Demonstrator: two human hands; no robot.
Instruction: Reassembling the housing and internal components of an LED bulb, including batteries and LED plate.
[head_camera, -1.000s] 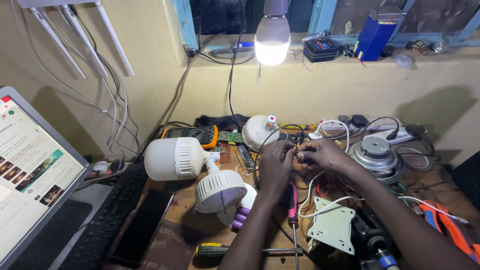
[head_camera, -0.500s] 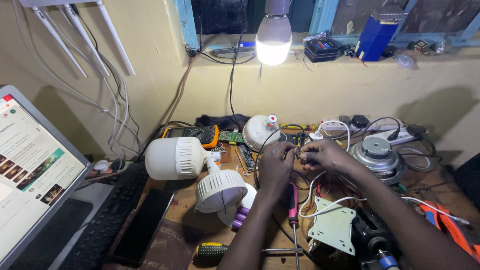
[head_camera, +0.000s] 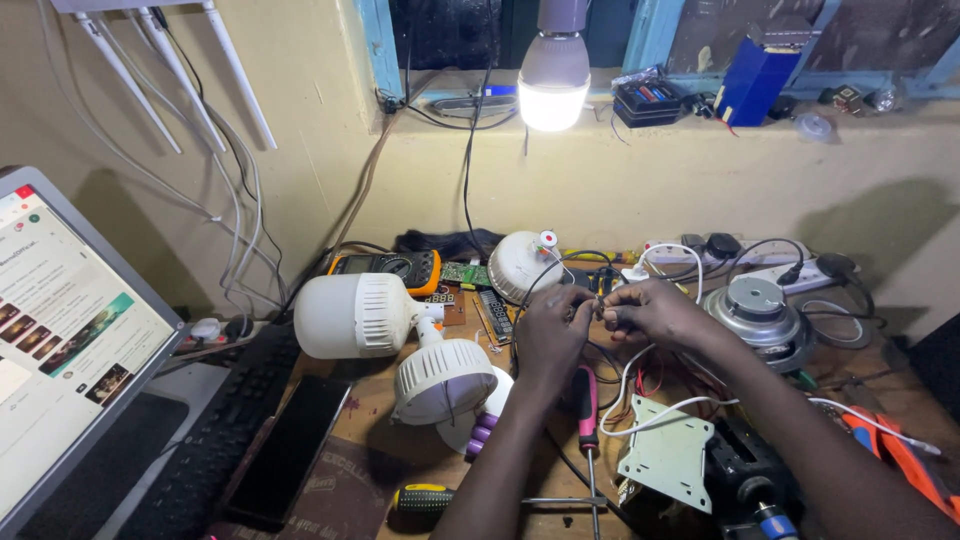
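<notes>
My left hand (head_camera: 553, 330) and my right hand (head_camera: 648, 310) meet fingertip to fingertip above the middle of the wooden bench (head_camera: 370, 455). Between the fingers they pinch a small part with thin wires (head_camera: 598, 308); the part itself is too small to make out. A white cable (head_camera: 640, 385) loops down from under my right hand. Just left of my left hand lie a large white bulb housing (head_camera: 352, 315) and a second white bulb (head_camera: 443, 380) on its side. A round white lamp base (head_camera: 525, 265) sits behind my hands.
A lit bulb (head_camera: 552, 85) hangs overhead. A yellow multimeter (head_camera: 390, 267), a round metal motor (head_camera: 760, 310), a power strip (head_camera: 740, 262), a pink-handled screwdriver (head_camera: 587, 400), a yellow-and-black screwdriver (head_camera: 440, 497), a white bracket (head_camera: 668, 455), a phone (head_camera: 290, 450), a keyboard (head_camera: 215, 440) and a laptop screen (head_camera: 60, 340) crowd the bench.
</notes>
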